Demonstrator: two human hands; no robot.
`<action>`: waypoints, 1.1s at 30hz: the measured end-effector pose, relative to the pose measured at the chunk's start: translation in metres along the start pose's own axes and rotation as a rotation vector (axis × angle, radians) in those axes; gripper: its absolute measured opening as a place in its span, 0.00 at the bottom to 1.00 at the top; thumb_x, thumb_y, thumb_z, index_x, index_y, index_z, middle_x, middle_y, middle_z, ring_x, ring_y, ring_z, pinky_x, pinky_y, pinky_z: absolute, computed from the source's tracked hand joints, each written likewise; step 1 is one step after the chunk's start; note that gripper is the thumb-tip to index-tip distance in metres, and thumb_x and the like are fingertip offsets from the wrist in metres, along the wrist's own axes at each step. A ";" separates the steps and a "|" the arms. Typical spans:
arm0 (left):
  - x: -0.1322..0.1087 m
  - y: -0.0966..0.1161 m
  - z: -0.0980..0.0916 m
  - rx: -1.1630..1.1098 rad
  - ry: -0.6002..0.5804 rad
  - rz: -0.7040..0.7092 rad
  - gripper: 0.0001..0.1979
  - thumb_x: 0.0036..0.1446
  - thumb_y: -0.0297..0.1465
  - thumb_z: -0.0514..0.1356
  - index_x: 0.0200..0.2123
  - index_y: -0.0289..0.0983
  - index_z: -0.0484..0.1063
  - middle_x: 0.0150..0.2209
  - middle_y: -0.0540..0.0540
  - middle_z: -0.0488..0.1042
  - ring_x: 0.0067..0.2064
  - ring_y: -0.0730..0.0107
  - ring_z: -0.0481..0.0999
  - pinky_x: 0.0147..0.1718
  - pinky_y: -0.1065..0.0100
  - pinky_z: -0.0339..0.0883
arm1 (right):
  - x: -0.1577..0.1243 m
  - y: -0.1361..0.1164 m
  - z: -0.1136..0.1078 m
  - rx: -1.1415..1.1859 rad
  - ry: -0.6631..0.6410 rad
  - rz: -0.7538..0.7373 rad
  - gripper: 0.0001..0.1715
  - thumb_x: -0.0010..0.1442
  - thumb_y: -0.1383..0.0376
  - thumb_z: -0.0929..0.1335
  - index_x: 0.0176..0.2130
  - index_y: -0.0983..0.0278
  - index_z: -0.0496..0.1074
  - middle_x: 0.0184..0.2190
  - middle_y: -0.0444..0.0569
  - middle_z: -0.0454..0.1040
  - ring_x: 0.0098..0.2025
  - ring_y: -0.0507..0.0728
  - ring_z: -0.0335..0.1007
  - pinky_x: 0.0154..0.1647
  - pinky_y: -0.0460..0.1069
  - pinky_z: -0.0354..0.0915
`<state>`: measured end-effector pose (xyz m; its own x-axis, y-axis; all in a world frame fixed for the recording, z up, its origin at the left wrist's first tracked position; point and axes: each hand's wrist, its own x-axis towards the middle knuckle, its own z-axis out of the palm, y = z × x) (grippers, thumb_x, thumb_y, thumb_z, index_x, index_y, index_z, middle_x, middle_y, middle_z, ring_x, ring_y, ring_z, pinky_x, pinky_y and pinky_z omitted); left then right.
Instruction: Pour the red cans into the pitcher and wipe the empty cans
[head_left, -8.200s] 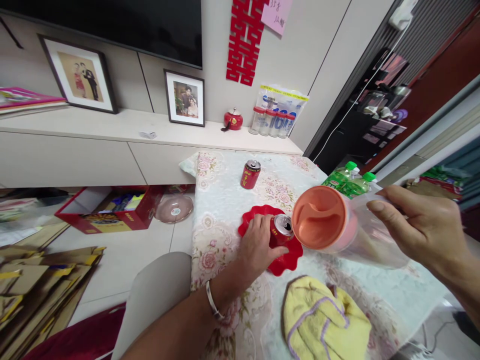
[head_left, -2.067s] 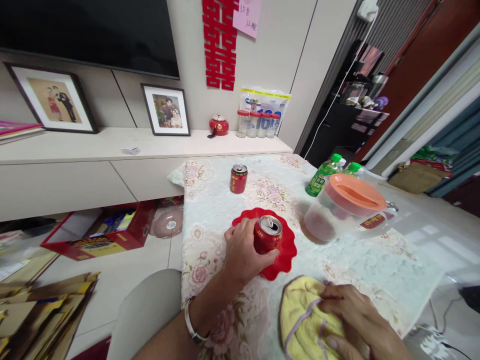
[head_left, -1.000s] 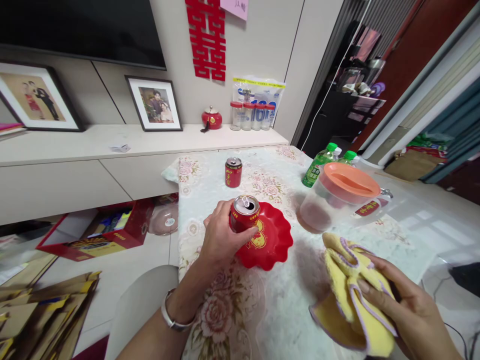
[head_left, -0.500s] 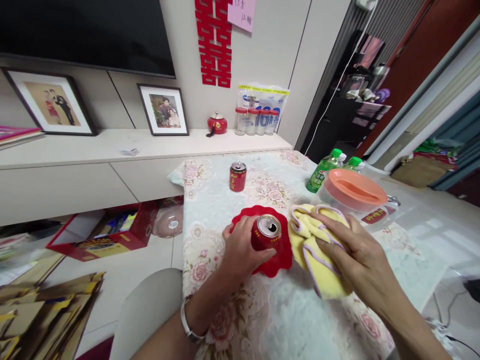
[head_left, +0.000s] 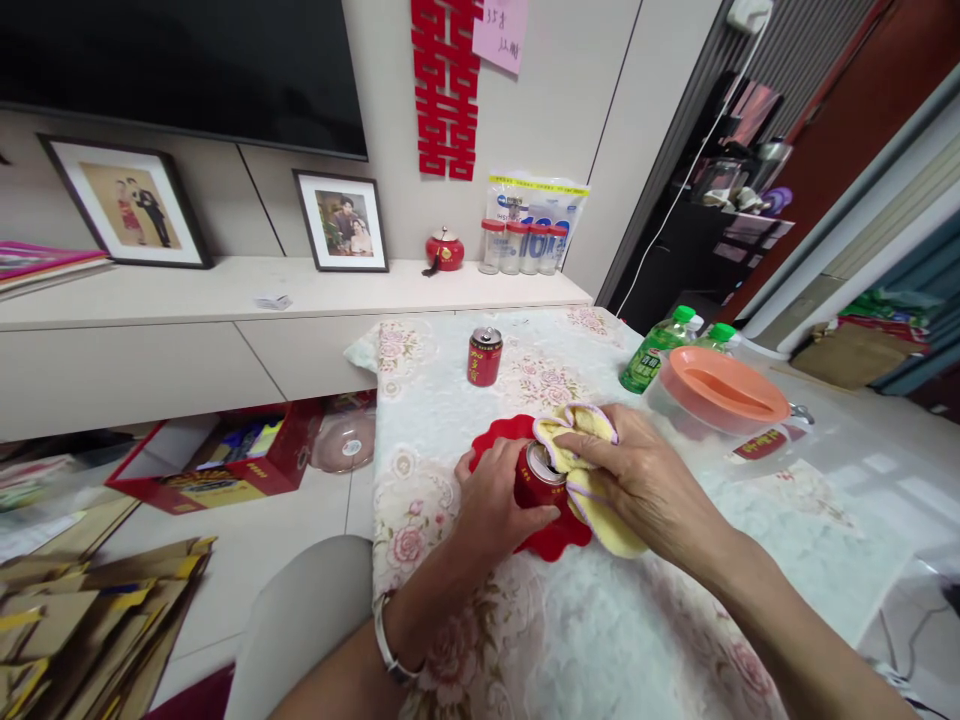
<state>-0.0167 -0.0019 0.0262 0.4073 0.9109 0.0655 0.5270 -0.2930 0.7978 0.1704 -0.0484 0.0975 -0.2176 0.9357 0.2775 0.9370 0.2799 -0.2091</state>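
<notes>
My left hand (head_left: 498, 495) is wrapped round the side of an opened red drink can (head_left: 538, 492), which stands upright on a red scalloped mat (head_left: 553, 540). Bunched in my right hand (head_left: 637, 478) is a yellow cloth (head_left: 611, 520) with a purple edge. The cloth touches the can's top at its right and far side, covering part of the lid. A second red can (head_left: 485, 357) stands apart on the flowered tablecloth (head_left: 420, 450), farther back.
At the right stand a clear pitcher with an orange lid (head_left: 724, 390) and green-capped bottles (head_left: 660, 350). Jars with red lids (head_left: 517, 248) and a red pot (head_left: 444, 250) line the white cabinet (head_left: 315, 300). A grey chair (head_left: 315, 600) adjoins the table's left edge.
My right hand has brought the yellow cloth leftward from beside the mat onto the can's top. My left hand keeps its grip on the can. The view has shifted slightly.
</notes>
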 end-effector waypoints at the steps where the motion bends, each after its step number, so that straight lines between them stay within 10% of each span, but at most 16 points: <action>1: 0.000 0.000 0.000 0.003 -0.002 0.000 0.32 0.47 0.32 0.76 0.54 0.42 0.69 0.57 0.43 0.77 0.63 0.47 0.73 0.67 0.39 0.47 | 0.001 -0.001 -0.001 0.007 -0.026 0.013 0.20 0.64 0.65 0.69 0.54 0.52 0.81 0.44 0.54 0.71 0.48 0.65 0.70 0.43 0.57 0.71; 13: -0.002 0.001 0.002 0.042 0.027 0.032 0.28 0.50 0.35 0.73 0.53 0.43 0.70 0.55 0.42 0.78 0.61 0.46 0.75 0.67 0.39 0.48 | 0.012 -0.019 -0.019 -0.112 -0.284 0.103 0.24 0.62 0.72 0.64 0.53 0.59 0.79 0.42 0.54 0.68 0.40 0.59 0.68 0.42 0.54 0.63; 33: -0.004 0.002 0.003 0.033 0.000 0.002 0.29 0.49 0.33 0.73 0.52 0.43 0.68 0.59 0.40 0.77 0.65 0.45 0.72 0.68 0.40 0.46 | -0.019 -0.005 -0.029 -0.017 0.145 0.232 0.19 0.66 0.59 0.64 0.48 0.56 0.82 0.42 0.53 0.73 0.37 0.59 0.74 0.40 0.57 0.71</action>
<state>-0.0154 -0.0068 0.0257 0.4080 0.9105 0.0670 0.5505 -0.3039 0.7776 0.1777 -0.0740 0.1202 0.0439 0.9336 0.3556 0.9618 0.0567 -0.2677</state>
